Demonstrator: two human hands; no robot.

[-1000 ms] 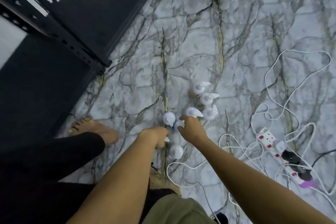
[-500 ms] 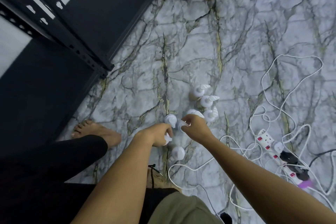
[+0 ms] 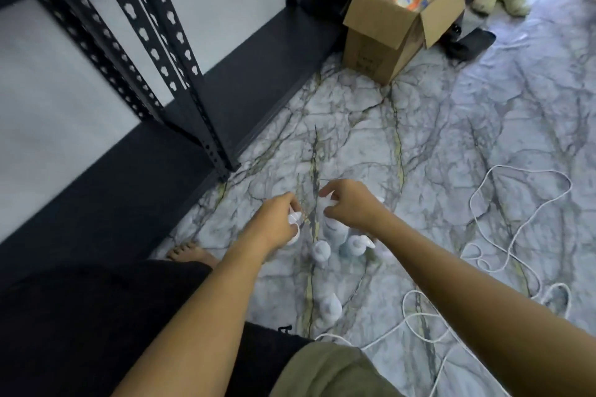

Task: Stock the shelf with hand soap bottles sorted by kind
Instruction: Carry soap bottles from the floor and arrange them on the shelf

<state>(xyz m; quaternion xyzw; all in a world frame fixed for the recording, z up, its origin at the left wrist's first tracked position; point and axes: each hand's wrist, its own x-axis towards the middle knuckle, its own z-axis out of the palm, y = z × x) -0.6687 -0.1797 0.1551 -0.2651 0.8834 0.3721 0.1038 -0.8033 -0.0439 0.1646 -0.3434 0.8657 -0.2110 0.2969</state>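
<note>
Head view: left hand [image 3: 275,222] grips a white pump bottle [image 3: 294,219], right hand [image 3: 350,205] pinches another bottle's pump top [image 3: 329,203]; three bottles [image 3: 321,251] stand on marble floor [image 3: 451,138] beside black shelf [image 3: 258,74].

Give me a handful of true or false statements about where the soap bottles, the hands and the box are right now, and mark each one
1. Each hand grips a white pump bottle. True: the left hand and the right hand each grip one by the pump top.
2. Bottles already stand on the black shelf. False: none show on it; loose bottles stand on the marble floor.
3. The cardboard box is open with orange and white packs in it. True.
4. The white cable lies to the person's left. False: it loops on the floor to the right.
5. The box sits on the shelf. False: it stands on the floor by the shelf's far end.
</note>
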